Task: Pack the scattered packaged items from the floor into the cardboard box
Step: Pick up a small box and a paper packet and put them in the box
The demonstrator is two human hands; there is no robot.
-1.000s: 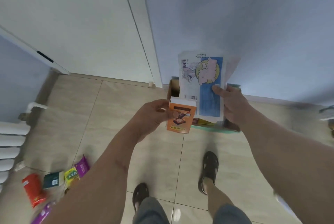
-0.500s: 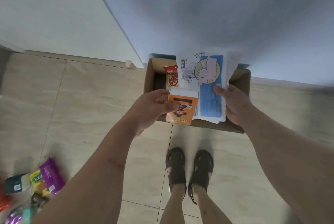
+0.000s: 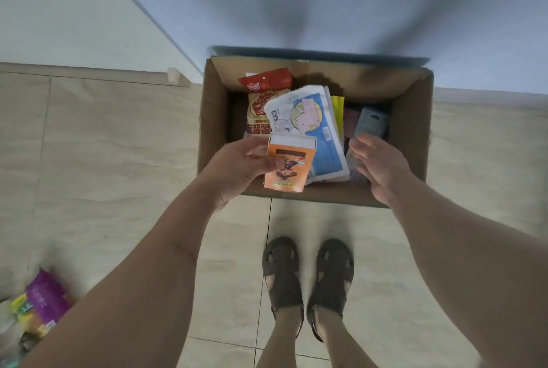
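An open cardboard box (image 3: 415, 118) stands on the floor against the wall, in front of my feet. My left hand (image 3: 237, 166) holds a small orange packet (image 3: 289, 167) over the box's near edge. A white and blue cartoon packet (image 3: 308, 127) lies inside the box on top of other items, with a red and yellow snack bag (image 3: 264, 94) at its left and a light blue packet (image 3: 370, 124) at its right. My right hand (image 3: 379, 163) hovers over the box's near right side, fingers spread, holding nothing.
A purple packet (image 3: 46, 296) and a yellow-green packet (image 3: 22, 305) lie blurred on the tiled floor at the lower left. My two feet in dark sandals (image 3: 308, 281) stand just short of the box. A white door (image 3: 59, 11) and a wall stand behind.
My right hand has let go of the white and blue cartoon packet, which now lies in the box. The view has tipped down over the box. My left hand still holds the orange packet.
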